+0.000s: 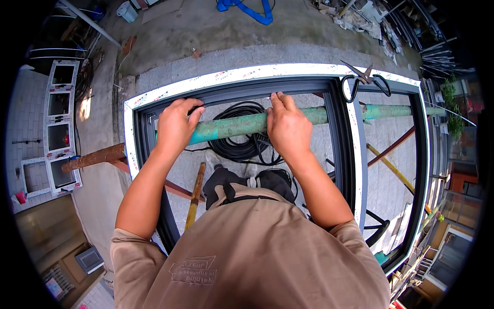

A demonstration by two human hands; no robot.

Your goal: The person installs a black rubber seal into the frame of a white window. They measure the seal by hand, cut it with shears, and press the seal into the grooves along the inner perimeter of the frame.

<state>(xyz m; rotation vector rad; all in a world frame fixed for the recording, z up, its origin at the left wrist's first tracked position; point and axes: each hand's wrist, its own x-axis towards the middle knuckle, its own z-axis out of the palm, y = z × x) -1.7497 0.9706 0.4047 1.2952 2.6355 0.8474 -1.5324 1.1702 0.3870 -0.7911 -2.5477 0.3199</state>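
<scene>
A large window frame [226, 75], dark grey inside with white protective film on its outer face, lies flat around my body. At the left of its far rail, my left hand [175, 124] has its fingers curled over the inner edge, thumb pointing right. Farther right on that rail, my right hand [289, 129] presses its fingers together against the inner edge. Whether a thin strip is under the fingertips I cannot make out. Black-handled scissors [364, 78] rest partly open on the frame's far side, right of the divider.
A green pipe [236, 125] runs crosswise beneath the frame, and its rusty end [95, 156] sticks out left. Coiled black cable [226, 149] lies on the ground below. Smaller white-edged frames [63, 123] stand at left. A blue strap [260, 18] and scrap pile [368, 23] lie beyond.
</scene>
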